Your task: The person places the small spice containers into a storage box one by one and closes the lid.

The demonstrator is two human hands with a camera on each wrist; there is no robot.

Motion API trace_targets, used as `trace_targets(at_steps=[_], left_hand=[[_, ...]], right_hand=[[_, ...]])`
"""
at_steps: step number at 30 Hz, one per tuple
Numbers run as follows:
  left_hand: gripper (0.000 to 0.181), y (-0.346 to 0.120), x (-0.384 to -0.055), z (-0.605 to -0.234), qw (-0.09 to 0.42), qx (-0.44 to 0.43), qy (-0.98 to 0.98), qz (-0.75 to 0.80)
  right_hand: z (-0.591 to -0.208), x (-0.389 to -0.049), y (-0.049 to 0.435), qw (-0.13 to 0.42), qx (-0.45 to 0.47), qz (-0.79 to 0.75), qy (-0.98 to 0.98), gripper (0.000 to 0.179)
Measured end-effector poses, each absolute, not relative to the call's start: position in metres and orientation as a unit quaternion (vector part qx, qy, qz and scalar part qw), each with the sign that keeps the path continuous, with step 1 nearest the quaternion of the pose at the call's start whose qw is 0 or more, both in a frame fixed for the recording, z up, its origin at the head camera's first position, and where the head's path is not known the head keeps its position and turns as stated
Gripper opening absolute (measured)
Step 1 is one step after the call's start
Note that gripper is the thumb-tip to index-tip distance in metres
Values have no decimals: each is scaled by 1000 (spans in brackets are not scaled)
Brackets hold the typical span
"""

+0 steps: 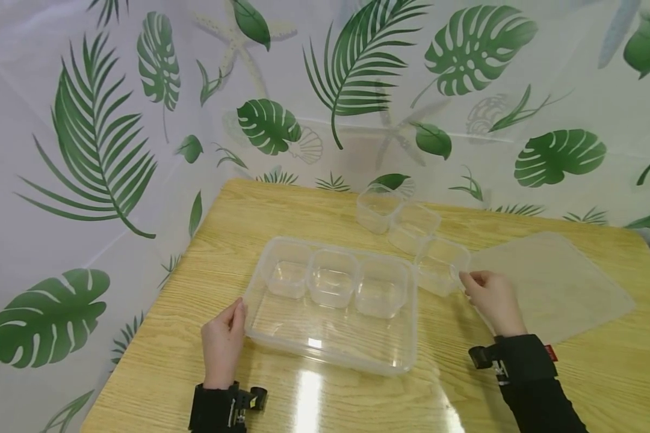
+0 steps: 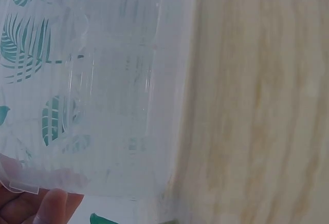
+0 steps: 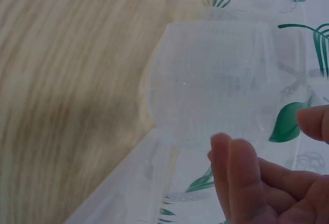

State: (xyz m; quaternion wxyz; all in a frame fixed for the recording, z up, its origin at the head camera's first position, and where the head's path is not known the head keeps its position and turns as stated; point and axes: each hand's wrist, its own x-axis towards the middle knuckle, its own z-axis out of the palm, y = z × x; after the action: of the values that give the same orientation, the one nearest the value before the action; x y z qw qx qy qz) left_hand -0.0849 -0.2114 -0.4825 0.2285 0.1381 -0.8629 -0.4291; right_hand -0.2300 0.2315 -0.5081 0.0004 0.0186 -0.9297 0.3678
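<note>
A large clear plastic box (image 1: 333,355) lies on the table, with several small clear tubs (image 1: 333,279) in a row along its far side. My left hand (image 1: 224,337) pinches the box's left rim between thumb and fingers; the left wrist view shows fingers (image 2: 49,206) at that rim. Right of the box stands another small clear tub (image 1: 441,267). My right hand (image 1: 493,297) is at this tub's right edge. In the right wrist view, thumb and fingers (image 3: 244,175) are spread apart beside the tub (image 3: 211,80).
Two more clear tubs (image 1: 379,210) stand in a diagonal line at the back, leading to the one at my right hand. A flat translucent lid (image 1: 563,282) lies at the right on the wooden table (image 1: 195,258). A leaf-patterned sheet (image 1: 357,162) hangs behind.
</note>
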Motion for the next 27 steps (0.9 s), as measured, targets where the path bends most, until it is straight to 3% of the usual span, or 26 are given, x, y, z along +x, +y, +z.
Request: trace_targets(at_steps=[4,13,21,27], left_hand=[[27,-210,-85,-483,232,134,-863,-429],[26,-209,-84,-486,253,130,-865,-412],[24,-208,-85,-486,267,132,-867,-400],[24,-208,-85,-488,285,123,-868,-388]], right_hand=[[-498,-226,225,-52,-7,421,-906,73],[-534,-246,232,-10,-19,408,-913,63],[-461,-211,201,-32,-39,447,-893,41],[-437,-197,194,13,-33,446,-894,38]])
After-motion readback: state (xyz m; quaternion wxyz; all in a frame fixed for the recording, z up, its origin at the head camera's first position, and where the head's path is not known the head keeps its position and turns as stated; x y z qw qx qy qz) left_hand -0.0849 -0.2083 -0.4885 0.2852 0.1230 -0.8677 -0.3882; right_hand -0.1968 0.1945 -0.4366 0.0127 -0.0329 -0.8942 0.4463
